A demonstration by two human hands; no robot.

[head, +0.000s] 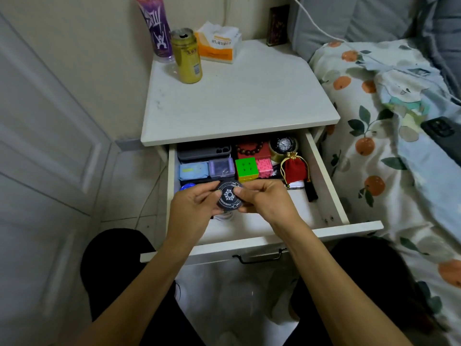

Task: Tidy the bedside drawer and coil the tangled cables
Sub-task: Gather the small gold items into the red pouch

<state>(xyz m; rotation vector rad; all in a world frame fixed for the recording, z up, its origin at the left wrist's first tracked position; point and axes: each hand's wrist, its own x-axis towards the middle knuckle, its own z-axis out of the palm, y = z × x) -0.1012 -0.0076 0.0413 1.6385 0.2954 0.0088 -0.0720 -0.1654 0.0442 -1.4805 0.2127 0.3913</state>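
Note:
The white bedside drawer (331,186) is pulled open. Over its front half, my left hand (192,206) and my right hand (267,198) both grip a round black disc with a white snowflake print (229,196), one on each side. Behind them the drawer holds a grey phone case (203,152), a light blue pack (194,171), a clear purple box (221,168), a green puzzle cube (246,169), a pink cube (265,167), a red box with wooden beads (252,149), a watch (284,144) and a red drawstring pouch (295,168). Under my hands a coiled pale cable (225,217) partly shows.
On the nightstand top (239,101) stand a gold can (187,56), a purple bottle (157,26), a tissue pack (219,43) and a dark box (277,23). A bed with a fruit-print cover (389,146) lies right, with a black phone (441,127) on it. A white door (47,146) is left.

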